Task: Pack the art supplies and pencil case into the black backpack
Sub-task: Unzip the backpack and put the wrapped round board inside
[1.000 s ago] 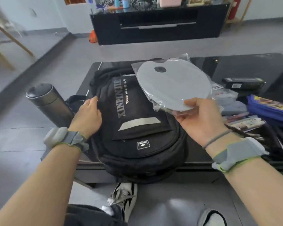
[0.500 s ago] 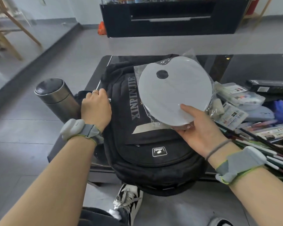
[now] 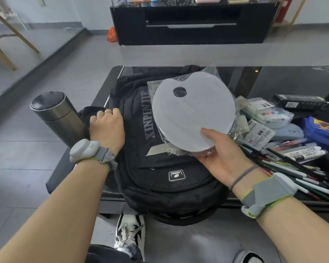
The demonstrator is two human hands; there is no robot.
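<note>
Relative to the earlier frames: palette lowered and drawn nearer over the bag front; left hand shifted up the bag's left edge, now curled there. Centre frame: black backpack (image 3: 160, 168) lying flat on the dark glass table (image 3: 292, 78), front pocket upward, apparently closed. Right hand (image 3: 219, 154) pinching the lower rim of a white paint palette (image 3: 193, 112) in a clear wrapper, thumb on top, fingers beneath, palette held flat above the bag. Left hand (image 3: 107, 126) with fingers curled at the bag's left edge, beside the steel flask (image 3: 57, 116); whether gripping a zip pull or fabric, not discernible. Right of frame: remaining supplies, including a blue pencil case (image 3: 288, 132), paint set (image 3: 270, 115), pens and brushes (image 3: 300, 156). Recommended for the step in hand: main compartment opened wide first; palette slid in edgewise, flat against the back panel; wrapper kept from snagging on the zip.
</note>
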